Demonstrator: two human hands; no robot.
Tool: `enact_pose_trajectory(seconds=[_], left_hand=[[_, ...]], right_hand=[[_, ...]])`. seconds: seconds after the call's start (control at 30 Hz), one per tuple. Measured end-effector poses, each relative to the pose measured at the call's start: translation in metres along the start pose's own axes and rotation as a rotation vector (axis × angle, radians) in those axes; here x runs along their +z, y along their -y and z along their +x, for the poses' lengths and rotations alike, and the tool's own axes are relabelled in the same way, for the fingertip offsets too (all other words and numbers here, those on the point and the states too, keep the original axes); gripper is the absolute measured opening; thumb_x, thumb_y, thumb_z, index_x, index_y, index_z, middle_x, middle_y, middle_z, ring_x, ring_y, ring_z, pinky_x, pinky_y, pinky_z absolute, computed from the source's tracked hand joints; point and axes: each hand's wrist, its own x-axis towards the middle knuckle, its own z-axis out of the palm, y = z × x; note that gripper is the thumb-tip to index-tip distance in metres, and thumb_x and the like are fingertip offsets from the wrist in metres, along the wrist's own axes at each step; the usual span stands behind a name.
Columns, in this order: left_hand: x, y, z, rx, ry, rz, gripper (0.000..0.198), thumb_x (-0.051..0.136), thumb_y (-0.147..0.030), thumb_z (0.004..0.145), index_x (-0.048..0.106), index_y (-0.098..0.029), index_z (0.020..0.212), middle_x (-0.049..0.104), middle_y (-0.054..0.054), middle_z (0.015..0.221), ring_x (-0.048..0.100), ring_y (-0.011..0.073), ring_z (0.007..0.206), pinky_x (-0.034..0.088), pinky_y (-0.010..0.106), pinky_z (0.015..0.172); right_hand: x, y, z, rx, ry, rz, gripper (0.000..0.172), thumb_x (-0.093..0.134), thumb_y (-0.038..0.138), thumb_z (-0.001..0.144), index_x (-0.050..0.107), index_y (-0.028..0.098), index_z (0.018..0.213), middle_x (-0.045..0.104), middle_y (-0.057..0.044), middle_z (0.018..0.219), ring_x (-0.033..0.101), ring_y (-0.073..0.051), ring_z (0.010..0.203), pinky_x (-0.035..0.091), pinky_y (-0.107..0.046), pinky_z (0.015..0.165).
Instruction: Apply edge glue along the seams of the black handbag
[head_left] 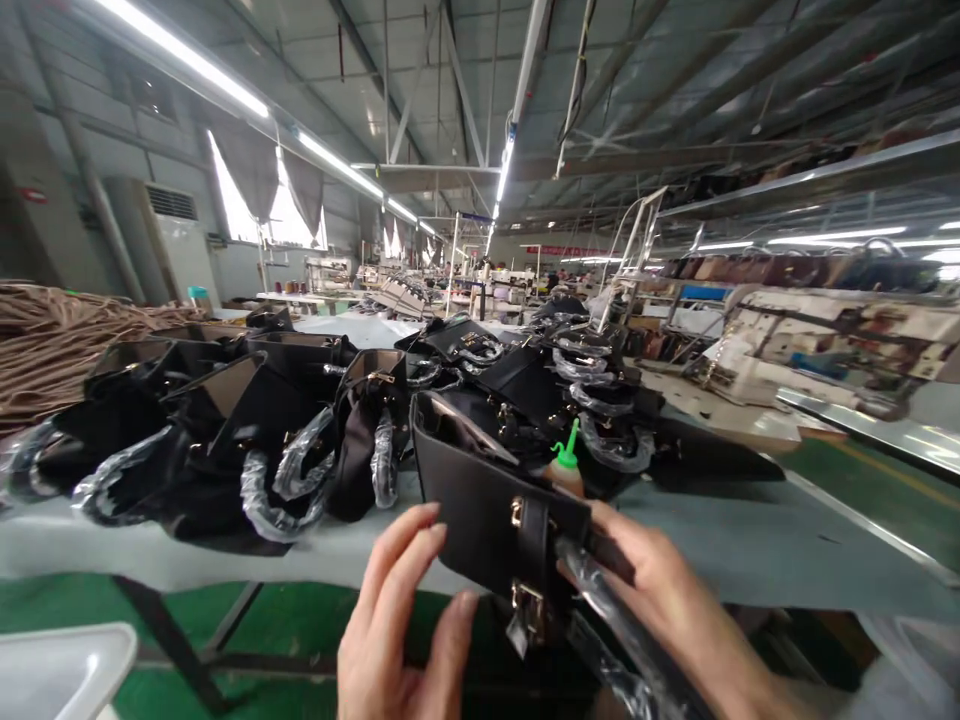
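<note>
Room to move is mostly on the right, where smooth grey table [787, 540] shows out to its edge; black bags [259, 410] crowd the left and middle. Right hand [667, 575] has one stiff, boxy bag [472, 500] gripped by its right end, at the front edge. Left hand [397, 610] is wide open, thumb and fingers apart, just beside it; can't tell if the tips touch. Gold-toned metal fittings, dark tube handle [630, 625], crinkly clear plastic. One green-nozzled bottle [566, 463] behind. Pile's too jumbled to count.
</note>
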Motion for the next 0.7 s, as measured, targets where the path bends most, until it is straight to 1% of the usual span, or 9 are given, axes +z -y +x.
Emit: enact_pose_trajectory(seconds=[0.07, 0.13, 0.2, 0.27, 0.37, 0.47, 0.57, 0.63, 0.7], left_hand=[[-0.001, 0.001, 0.002, -0.006, 0.019, -0.001, 0.037, 0.054, -0.02, 0.087, 0.049, -0.021, 0.124, 0.051, 0.011, 0.13, 0.056, 0.0213, 0.11, 0.052, 0.033, 0.087], [-0.001, 0.002, 0.004, 0.024, 0.082, 0.009, 0.043, 0.052, -0.024, 0.089, 0.044, -0.023, 0.131, 0.048, 0.012, 0.135, 0.055, 0.022, 0.113, 0.052, 0.035, 0.089], [0.0, 0.002, 0.006, 0.072, 0.189, 0.032, 0.049, 0.049, -0.03, 0.09, 0.037, -0.024, 0.137, 0.045, 0.012, 0.139, 0.053, 0.0234, 0.117, 0.051, 0.037, 0.092], [0.004, 0.0, 0.011, 0.127, 0.299, 0.065, 0.052, 0.047, -0.034, 0.091, 0.033, -0.024, 0.141, 0.041, 0.013, 0.143, 0.049, 0.0249, 0.122, 0.048, 0.039, 0.096], [0.011, -0.005, 0.018, 0.192, 0.381, 0.111, 0.051, 0.047, -0.034, 0.091, 0.035, -0.022, 0.139, 0.042, 0.014, 0.142, 0.046, 0.0255, 0.126, 0.045, 0.04, 0.1], [0.014, -0.008, 0.02, 0.211, 0.359, 0.142, 0.042, 0.048, -0.031, 0.091, 0.043, -0.019, 0.132, 0.051, 0.014, 0.132, 0.051, 0.0227, 0.12, 0.049, 0.034, 0.095], [0.013, -0.008, 0.015, 0.239, 0.324, 0.178, 0.038, 0.048, -0.033, 0.092, 0.047, -0.017, 0.126, 0.055, 0.014, 0.124, 0.055, 0.0208, 0.114, 0.051, 0.03, 0.09], [0.01, -0.006, 0.011, 0.258, 0.297, 0.189, 0.038, 0.048, -0.036, 0.092, 0.047, -0.017, 0.125, 0.056, 0.014, 0.121, 0.055, 0.0208, 0.113, 0.051, 0.03, 0.09], [0.007, -0.002, 0.009, 0.254, 0.255, 0.177, 0.038, 0.047, -0.039, 0.091, 0.048, -0.017, 0.122, 0.055, 0.014, 0.119, 0.055, 0.0205, 0.111, 0.051, 0.03, 0.089]], right_hand=[[0.015, -0.02, -0.006, 0.037, -0.038, -0.059, 0.034, 0.058, 0.045, 0.082, 0.066, 0.019, 0.102, 0.06, 0.0, 0.063, 0.058, -0.021, 0.064, 0.05, -0.033, 0.075], [0.022, -0.031, -0.013, 0.069, -0.06, -0.081, 0.035, 0.054, 0.044, 0.084, 0.065, 0.019, 0.106, 0.063, -0.001, 0.069, 0.06, -0.022, 0.068, 0.05, -0.031, 0.072], [0.024, -0.033, -0.019, 0.086, -0.049, -0.087, 0.035, 0.052, 0.042, 0.085, 0.063, 0.02, 0.11, 0.066, -0.004, 0.079, 0.062, -0.023, 0.076, 0.049, -0.03, 0.073], [0.023, -0.029, -0.022, 0.084, -0.004, -0.086, 0.032, 0.053, 0.039, 0.085, 0.063, 0.022, 0.11, 0.068, -0.005, 0.088, 0.062, -0.024, 0.083, 0.049, -0.028, 0.074], [0.022, -0.023, -0.023, 0.056, 0.11, -0.032, 0.029, 0.056, 0.028, 0.083, 0.062, 0.024, 0.111, 0.068, -0.002, 0.091, 0.061, -0.022, 0.084, 0.047, -0.026, 0.075], [0.02, -0.023, -0.02, 0.053, 0.191, 0.09, 0.031, 0.057, 0.018, 0.08, 0.063, 0.025, 0.11, 0.067, 0.0, 0.089, 0.061, -0.02, 0.083, 0.047, -0.026, 0.075], [0.015, -0.03, -0.018, 0.094, 0.28, 0.266, 0.036, 0.062, 0.016, 0.076, 0.065, 0.025, 0.11, 0.065, 0.001, 0.086, 0.059, -0.02, 0.083, 0.046, -0.03, 0.081], [0.01, -0.037, -0.015, 0.128, 0.338, 0.358, 0.037, 0.065, 0.016, 0.073, 0.066, 0.025, 0.109, 0.063, 0.002, 0.082, 0.058, -0.02, 0.081, 0.046, -0.032, 0.079], [0.004, -0.045, -0.012, 0.155, 0.319, 0.392, 0.032, 0.067, 0.017, 0.072, 0.068, 0.022, 0.104, 0.063, 0.0, 0.082, 0.058, -0.02, 0.082, 0.046, -0.032, 0.077]])
